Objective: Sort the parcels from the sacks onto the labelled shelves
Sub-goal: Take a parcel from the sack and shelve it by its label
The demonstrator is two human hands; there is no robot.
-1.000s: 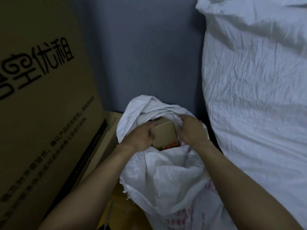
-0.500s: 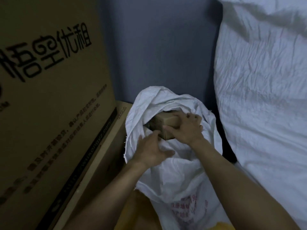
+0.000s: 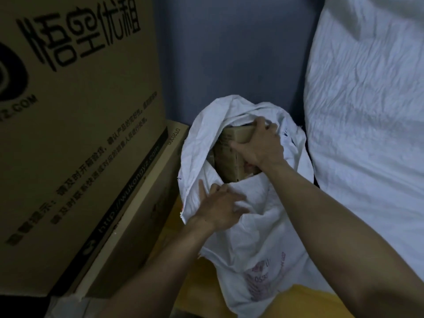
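A small white woven sack (image 3: pixel 250 230) stands open in the middle, red print low on its side. In its mouth sits a brown cardboard parcel (image 3: pixel 229 152), partly hidden by the sack's rim. My right hand (image 3: pixel 259 145) grips the parcel's upper right corner, fingers over the top and thumb on the front face. My left hand (image 3: pixel 220 207) lies below it with fingers spread flat, pressing the sack's front wall down.
A large printed cardboard box (image 3: pixel 73 115) fills the left, with a lower box (image 3: pixel 137 212) leaning beside the sack. A big full white sack (image 3: pixel 367 115) rises on the right. Behind is a grey-blue wall (image 3: pixel 231 49). Yellow floor (image 3: pixel 202 278) shows below.
My left hand has left the parcel and dropped onto the sack's front, pushing it down. My right hand took the parcel's corner, and more of the parcel shows above the rim.
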